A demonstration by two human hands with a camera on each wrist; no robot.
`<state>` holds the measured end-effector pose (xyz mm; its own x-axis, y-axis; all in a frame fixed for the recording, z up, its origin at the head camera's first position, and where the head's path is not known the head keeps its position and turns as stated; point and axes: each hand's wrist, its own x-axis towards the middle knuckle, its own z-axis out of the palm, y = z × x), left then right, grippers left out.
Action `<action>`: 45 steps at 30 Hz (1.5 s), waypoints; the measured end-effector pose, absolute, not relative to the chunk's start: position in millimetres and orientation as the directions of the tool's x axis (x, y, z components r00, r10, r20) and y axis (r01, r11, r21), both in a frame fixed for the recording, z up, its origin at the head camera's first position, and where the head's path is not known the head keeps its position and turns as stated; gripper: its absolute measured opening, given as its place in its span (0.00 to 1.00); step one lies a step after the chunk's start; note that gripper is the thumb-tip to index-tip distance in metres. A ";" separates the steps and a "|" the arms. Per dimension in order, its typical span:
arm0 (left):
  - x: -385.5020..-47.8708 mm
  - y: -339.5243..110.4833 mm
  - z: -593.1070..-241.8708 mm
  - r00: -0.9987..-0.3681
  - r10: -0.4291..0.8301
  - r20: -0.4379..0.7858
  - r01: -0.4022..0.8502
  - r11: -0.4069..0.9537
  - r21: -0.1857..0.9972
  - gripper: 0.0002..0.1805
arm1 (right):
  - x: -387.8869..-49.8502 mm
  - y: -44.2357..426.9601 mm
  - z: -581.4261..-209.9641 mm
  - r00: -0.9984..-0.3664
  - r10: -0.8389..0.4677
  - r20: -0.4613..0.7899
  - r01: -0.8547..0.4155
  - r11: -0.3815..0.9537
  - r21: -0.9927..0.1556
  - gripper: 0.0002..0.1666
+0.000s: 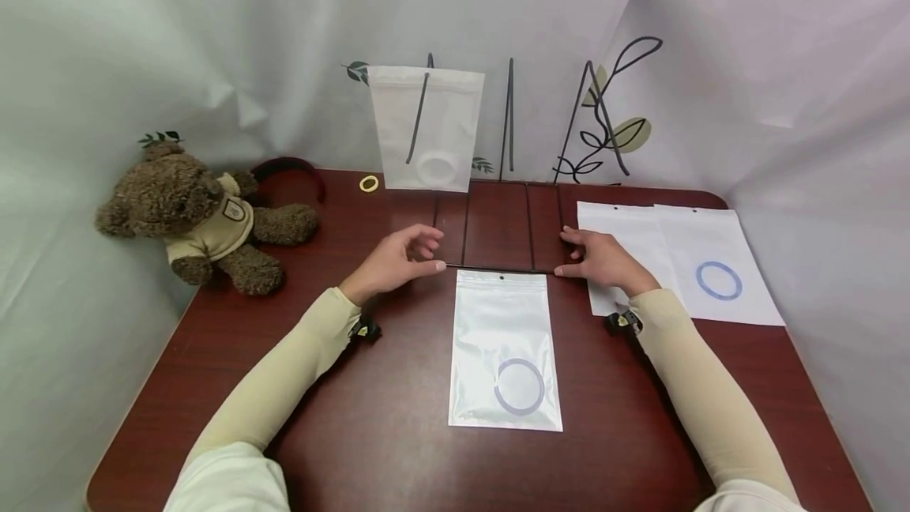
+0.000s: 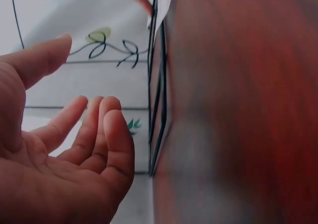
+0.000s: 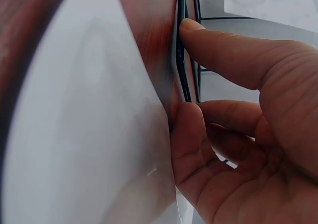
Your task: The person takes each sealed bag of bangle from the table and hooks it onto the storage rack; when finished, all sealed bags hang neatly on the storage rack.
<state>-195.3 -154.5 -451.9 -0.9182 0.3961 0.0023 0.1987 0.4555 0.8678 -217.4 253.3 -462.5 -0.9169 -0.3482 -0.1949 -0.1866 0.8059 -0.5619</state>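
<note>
A black wire display rack (image 1: 531, 224) with upright prongs stands at the back of the table. My right hand (image 1: 604, 257) holds its front right corner, the thumb on the front wire (image 3: 180, 50) and the fingers curled by the side wire. Near the front left corner, my left hand (image 1: 396, 261) is relaxed, fingers loosely bent; the left wrist view shows it apart from the rack wires (image 2: 163, 85). One white zip bag (image 1: 465, 113) hangs from the left prong. Before the rack lies another zip bag (image 1: 490, 322), a ring outline showing on it.
Two overlapping white bags (image 1: 626, 259) lie at the right, partly under my right hand and forearm. A teddy bear (image 1: 209, 216) sits at the left, a dark red curved band (image 1: 295, 164) behind it. A small yellow ring (image 1: 369, 183) lies near the back edge, before the white curtain (image 1: 284, 38).
</note>
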 end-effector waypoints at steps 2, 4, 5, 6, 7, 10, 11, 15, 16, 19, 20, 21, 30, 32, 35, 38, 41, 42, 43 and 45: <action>-193.3 -148.8 -454.4 -0.909 0.416 -0.018 0.187 0.447 0.875 0.30 | -217.8 253.6 -462.8 -0.918 -0.345 -0.196 -0.184 0.807 -0.560 0.51; -191.8 -143.3 -457.2 -0.901 0.431 -0.041 0.175 0.448 0.877 0.29 | -218.0 253.7 -463.2 -0.918 -0.344 -0.197 -0.182 0.808 -0.560 0.51; -190.9 -140.6 -458.9 -0.898 0.437 -0.055 0.165 0.450 0.878 0.29 | -217.6 253.6 -463.2 -0.918 -0.344 -0.199 -0.181 0.807 -0.562 0.51; -190.2 -138.3 -460.7 -0.895 0.441 -0.070 0.155 0.455 0.877 0.29 | -217.4 253.5 -463.6 -0.917 -0.344 -0.201 -0.179 0.807 -0.563 0.51; -189.5 -136.2 -462.2 -0.891 0.446 -0.087 0.146 0.462 0.875 0.28 | -217.1 253.5 -463.5 -0.916 -0.345 -0.203 -0.179 0.806 -0.565 0.51; -187.6 -130.5 -464.6 -0.878 0.459 -0.135 0.126 0.493 0.861 0.28 | -217.0 253.4 -463.2 -0.915 -0.350 -0.201 -0.183 0.803 -0.567 0.52; -187.0 -128.9 -464.4 -0.872 0.465 -0.152 0.122 0.507 0.853 0.28 | -217.1 253.7 -463.3 -0.915 -0.350 -0.200 -0.183 0.803 -0.568 0.52; -186.5 -123.3 -463.8 -0.847 0.490 -0.205 0.137 0.575 0.807 0.33 | -217.6 256.8 -466.2 -0.920 -0.346 -0.183 -0.187 0.799 -0.571 0.51; -186.8 -121.8 -462.9 -0.841 0.498 -0.212 0.149 0.590 0.794 0.35 | -217.5 258.0 -466.8 -0.922 -0.344 -0.176 -0.187 0.796 -0.576 0.51; -187.7 -117.3 -460.8 -0.826 0.524 -0.209 0.214 0.634 0.743 0.38 | -216.2 261.7 -468.5 -0.928 -0.336 -0.158 -0.181 0.782 -0.597 0.51; -187.8 -115.9 -460.3 -0.822 0.532 -0.204 0.239 0.647 0.724 0.38 | -215.6 262.5 -469.0 -0.931 -0.333 -0.151 -0.180 0.777 -0.603 0.51; -187.8 -114.5 -459.9 -0.820 0.537 -0.199 0.261 0.659 0.705 0.38 | -215.3 263.3 -469.5 -0.932 -0.334 -0.141 -0.184 0.772 -0.608 0.51; -184.7 -106.3 -460.4 -0.824 0.538 -0.179 0.340 0.721 0.603 0.31 | -220.7 266.9 -475.6 -0.919 -0.370 -0.133 -0.198 0.728 -0.656 0.45; -183.4 -105.6 -459.7 -0.824 0.538 -0.177 0.332 0.713 0.618 0.31 | -221.3 268.3 -476.2 -0.915 -0.375 -0.149 -0.189 0.723 -0.665 0.44; -182.6 -107.0 -460.5 -0.819 0.551 -0.162 0.313 0.665 0.679 0.27 | -220.9 268.7 -475.9 -0.912 -0.380 -0.152 -0.189 0.721 -0.667 0.44; -184.6 -109.9 -464.6 -0.806 0.578 -0.125 0.297 0.578 0.760 0.21 | -220.8 268.8 -476.4 -0.912 -0.383 -0.144 -0.196 0.719 -0.667 0.44; -186.6 -112.3 -467.7 -0.794 0.601 -0.090 0.263 0.474 0.841 0.14 | -221.0 269.3 -476.7 -0.913 -0.384 -0.139 -0.198 0.714 -0.672 0.44; -187.2 -112.6 -468.1 -0.791 0.607 -0.081 0.249 0.440 0.863 0.13 | -221.3 269.6 -477.0 -0.913 -0.383 -0.138 -0.198 0.713 -0.673 0.44; -187.4 -112.6 -467.9 -0.791 0.607 -0.078 0.229 0.412 0.882 0.12 | -221.6 270.0 -477.3 -0.914 -0.381 -0.136 -0.197 0.712 -0.674 0.44; -187.2 -112.3 -465.7 -0.798 0.598 -0.074 0.194 0.371 0.908 0.13 | -222.2 271.2 -478.0 -0.915 -0.380 -0.132 -0.197 0.711 -0.675 0.44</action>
